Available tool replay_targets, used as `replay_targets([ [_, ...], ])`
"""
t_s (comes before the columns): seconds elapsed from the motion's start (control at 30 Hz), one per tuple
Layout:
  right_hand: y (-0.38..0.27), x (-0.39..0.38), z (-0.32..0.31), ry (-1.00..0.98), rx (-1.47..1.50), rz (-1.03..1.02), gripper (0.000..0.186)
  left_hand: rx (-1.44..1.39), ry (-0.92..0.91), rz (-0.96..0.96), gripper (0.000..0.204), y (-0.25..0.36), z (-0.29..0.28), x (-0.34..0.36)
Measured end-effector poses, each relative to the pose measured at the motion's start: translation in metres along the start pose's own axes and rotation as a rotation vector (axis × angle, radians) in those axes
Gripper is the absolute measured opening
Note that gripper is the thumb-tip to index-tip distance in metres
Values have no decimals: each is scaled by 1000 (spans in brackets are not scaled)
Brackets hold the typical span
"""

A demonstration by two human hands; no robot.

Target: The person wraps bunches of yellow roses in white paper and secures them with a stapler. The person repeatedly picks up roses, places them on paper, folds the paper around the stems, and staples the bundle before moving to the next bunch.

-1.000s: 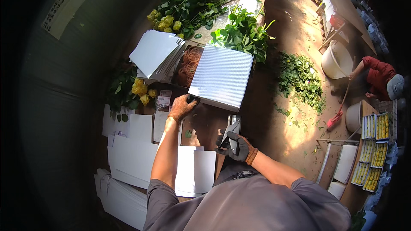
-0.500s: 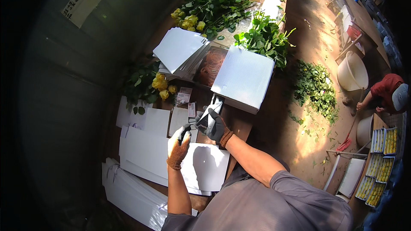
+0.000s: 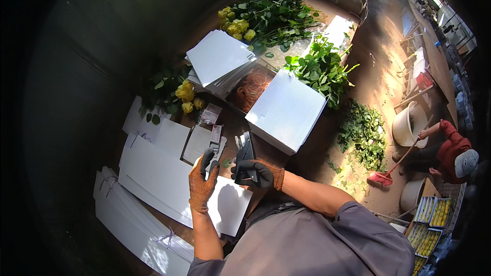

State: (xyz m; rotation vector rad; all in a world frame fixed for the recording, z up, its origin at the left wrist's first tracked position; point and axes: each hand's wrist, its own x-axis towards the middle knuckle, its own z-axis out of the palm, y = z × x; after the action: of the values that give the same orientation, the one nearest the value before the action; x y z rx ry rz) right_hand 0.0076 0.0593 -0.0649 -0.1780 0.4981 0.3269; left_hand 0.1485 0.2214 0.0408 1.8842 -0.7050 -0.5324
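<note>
My right hand (image 3: 258, 173), in an orange and black glove, grips a dark stapler (image 3: 245, 156) and holds it upright over the table. My left hand (image 3: 202, 183), gloved the same way, hovers just left of it above a white cardboard sheet (image 3: 230, 207), fingers loosely curled and holding nothing that I can see. A stack of white corrugated sheets (image 3: 286, 110) lies just beyond the stapler. Small paper packets (image 3: 209, 115) lie on the table behind my left hand.
Yellow roses (image 3: 186, 97) lie at the left, more yellow roses (image 3: 238, 25) and green leafy stems (image 3: 319, 66) at the back. White sheet piles (image 3: 217, 59) sit by a box of rubber bands (image 3: 253, 84). A person in red (image 3: 452, 145) sweeps leaves (image 3: 363, 133) with a broom.
My left hand has left the corrugated stack and drawn back toward me over the white sheet. My right hand has lifted the stapler up in front of me.
</note>
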Motion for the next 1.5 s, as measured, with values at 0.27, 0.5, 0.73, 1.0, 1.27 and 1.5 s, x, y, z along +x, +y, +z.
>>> replay_targets([
  [0.27, -207, -157, 80, -496, -1753, 13, 48, 595, -49, 279, 67, 74, 111, 69],
  [0.5, -407, -137, 74, 73, -2780, 25, 29, 907, -94, 168, 76, 86, 237, 111],
  [0.73, -442, -95, 64, -212, -2783, 387, 38, 854, -87, 117, 74, 82, 245, 110],
  [1.0, -436, -90, 38, -113, -2851, 226, 55, 853, -79, 122, 71, 79, 244, 107],
  [1.27, -445, -123, 83, 152, -2577, 435, 48, 721, 19, 165, 73, 70, 244, 106],
  [1.5, -350, -76, 148, -416, -1972, 86, 32, -1137, 422, 100, 69, 108, 221, 98],
])
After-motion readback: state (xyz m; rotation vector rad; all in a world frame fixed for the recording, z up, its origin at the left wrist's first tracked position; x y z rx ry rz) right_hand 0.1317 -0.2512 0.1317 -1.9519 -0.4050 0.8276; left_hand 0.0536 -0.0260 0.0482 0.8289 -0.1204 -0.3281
